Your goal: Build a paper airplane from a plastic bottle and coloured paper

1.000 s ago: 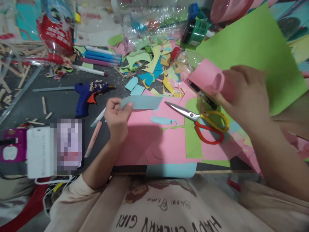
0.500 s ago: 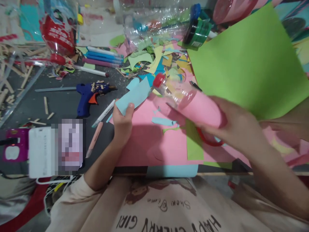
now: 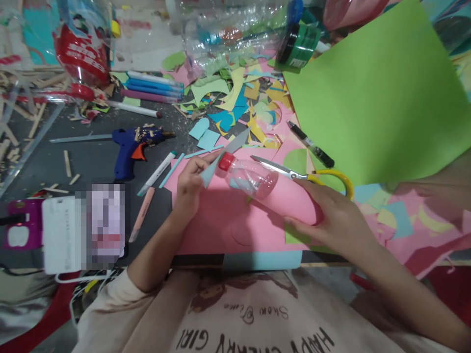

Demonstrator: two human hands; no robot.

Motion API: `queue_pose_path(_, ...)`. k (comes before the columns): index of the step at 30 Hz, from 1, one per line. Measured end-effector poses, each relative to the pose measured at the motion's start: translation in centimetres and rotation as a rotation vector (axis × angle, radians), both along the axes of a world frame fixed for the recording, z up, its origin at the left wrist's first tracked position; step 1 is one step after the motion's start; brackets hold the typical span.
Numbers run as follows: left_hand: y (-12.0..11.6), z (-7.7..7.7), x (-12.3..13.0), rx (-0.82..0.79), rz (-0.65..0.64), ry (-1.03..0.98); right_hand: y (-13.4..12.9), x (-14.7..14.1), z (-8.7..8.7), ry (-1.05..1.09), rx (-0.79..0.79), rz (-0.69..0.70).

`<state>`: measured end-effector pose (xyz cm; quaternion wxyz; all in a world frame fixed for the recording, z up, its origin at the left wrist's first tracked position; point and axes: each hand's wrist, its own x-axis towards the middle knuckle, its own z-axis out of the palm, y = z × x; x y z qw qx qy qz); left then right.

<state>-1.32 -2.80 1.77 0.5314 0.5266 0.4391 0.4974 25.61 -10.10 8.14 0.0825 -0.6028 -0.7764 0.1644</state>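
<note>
My left hand [image 3: 189, 189] pinches a light blue piece of paper [image 3: 212, 169], now seen nearly edge-on. Wrapped around the lower part of a clear plastic bottle [image 3: 253, 177] is pink paper, and my right hand [image 3: 327, 213] grips it there. The bottle lies tilted, its red cap [image 3: 225, 161] pointing left, close beside the blue paper. Just beyond the bottle are yellow-handled scissors [image 3: 294, 174], blades pointing left, partly behind my right hand. Beneath both hands lies a pink sheet [image 3: 209, 230].
On the left lie a blue glue gun [image 3: 128, 147], several markers [image 3: 152, 89] and a phone [image 3: 106, 220]. Paper scraps [image 3: 235, 105] and clear bottles [image 3: 235, 34] fill the back. A large green sheet [image 3: 375, 98] and a black pen [image 3: 311, 143] are at the right.
My right hand has brought the bottle down and left, uncovering the yellow-handled scissors and black pen. My left hand has turned the blue paper from facing me to nearly edge-on.
</note>
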Motion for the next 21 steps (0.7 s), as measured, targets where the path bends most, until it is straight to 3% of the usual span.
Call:
queue_pose_path(3,0.0,-0.3,-0.1,-0.025,0.026,-0.071,0.0,0.1,0.1,0.012,0.005,-0.008)
queue_pose_path(7,0.3,-0.5,-0.2,-0.029,0.05,-0.024,0.2,0.5,0.4,0.003,0.009,0.021)
queue_pose_path(14,0.5,-0.7,-0.5,-0.002,-0.156,0.011,0.9,2.1,1.0,-0.063,0.145,0.148)
queue_pose_path(21,0.5,-1.1,-0.8,0.008,-0.251,0.049,2.3,3.9,1.1,-0.135,0.169,0.283)
